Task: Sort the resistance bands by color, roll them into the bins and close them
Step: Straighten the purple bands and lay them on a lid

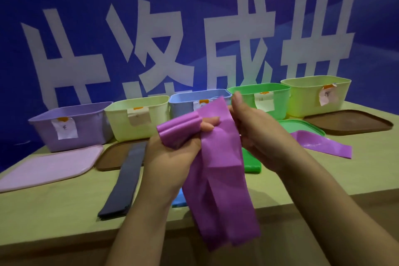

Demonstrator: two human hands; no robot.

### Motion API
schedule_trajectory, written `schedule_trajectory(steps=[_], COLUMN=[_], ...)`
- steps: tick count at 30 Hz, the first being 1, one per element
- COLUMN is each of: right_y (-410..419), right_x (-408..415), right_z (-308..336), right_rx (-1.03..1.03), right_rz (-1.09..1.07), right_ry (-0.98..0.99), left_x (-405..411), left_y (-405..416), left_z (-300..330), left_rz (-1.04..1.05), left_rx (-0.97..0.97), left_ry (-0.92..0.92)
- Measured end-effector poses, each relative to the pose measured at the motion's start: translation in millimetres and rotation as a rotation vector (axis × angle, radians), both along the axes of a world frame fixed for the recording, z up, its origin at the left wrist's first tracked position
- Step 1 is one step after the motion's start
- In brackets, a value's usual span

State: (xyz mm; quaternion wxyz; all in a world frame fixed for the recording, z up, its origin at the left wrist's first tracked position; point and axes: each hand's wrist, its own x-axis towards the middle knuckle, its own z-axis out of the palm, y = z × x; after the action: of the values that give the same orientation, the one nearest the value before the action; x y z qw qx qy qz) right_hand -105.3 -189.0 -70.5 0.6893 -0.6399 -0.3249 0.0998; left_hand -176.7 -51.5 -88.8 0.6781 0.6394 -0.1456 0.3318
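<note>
I hold a purple resistance band (218, 168) above the table with both hands. My left hand (170, 157) grips its rolled-up end, which sticks out over my fingers. My right hand (257, 127) pinches the flat strip beside the roll, and the rest of the band hangs down over the table's front edge. A second purple band (321, 143) lies flat on the right. A dark band (125, 181) lies on the left, a green band (251, 163) and a blue band (179, 197) peek out behind my hands. Five open bins line the back, the purple bin (71, 127) far left.
Beside the purple bin stand a pale yellow bin (138, 119), a blue bin (190, 103), a green bin (261, 99) and another yellow bin (315, 95). Lids lie in front: pink (47, 168), brown (112, 157), green (302, 127), brown (347, 122). A blue banner wall is behind.
</note>
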Motion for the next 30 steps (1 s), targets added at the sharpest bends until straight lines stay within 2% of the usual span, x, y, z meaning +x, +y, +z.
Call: schedule_trajectory(steps=[2,6,13,15,20,25,30], right_y=[4.0,8.9,6.0,6.0,8.8,17.7,15.7], right_x=[-3.0,-4.1,-8.6,-8.2,-2.8,2.2,4.2], right_z=[5.4,11.8,11.8,11.1,17.9,22.5,16.5], right_rx=[0.130,0.252,0.335,0.368,0.461,0.479,0.516], right_rz=[-0.003,-0.061,-0.107,-0.144,-0.222,-0.203,-0.160], right_ry=[0.001,-0.014,-0.064,-0.074,-0.027,0.047,0.113], left_x=[-2.0,-4.8,-4.6,-4.7,-8.3,-5.3,-2.7], left_y=[3.0,5.6,2.5,5.3,-0.3,-4.9,-5.0], left_z=[-2.5,-5.8,-6.1,-5.8,-5.6,-15.0,-13.6], left_rz=[-0.013,-0.054,-0.146,-0.169,-0.172,-0.084,-0.014], left_rx=[0.062,0.166,-0.236,-0.298,-0.287,-0.275,-0.284], left_ry=[-0.002,-0.003,0.104,0.119,0.142,0.294,0.273])
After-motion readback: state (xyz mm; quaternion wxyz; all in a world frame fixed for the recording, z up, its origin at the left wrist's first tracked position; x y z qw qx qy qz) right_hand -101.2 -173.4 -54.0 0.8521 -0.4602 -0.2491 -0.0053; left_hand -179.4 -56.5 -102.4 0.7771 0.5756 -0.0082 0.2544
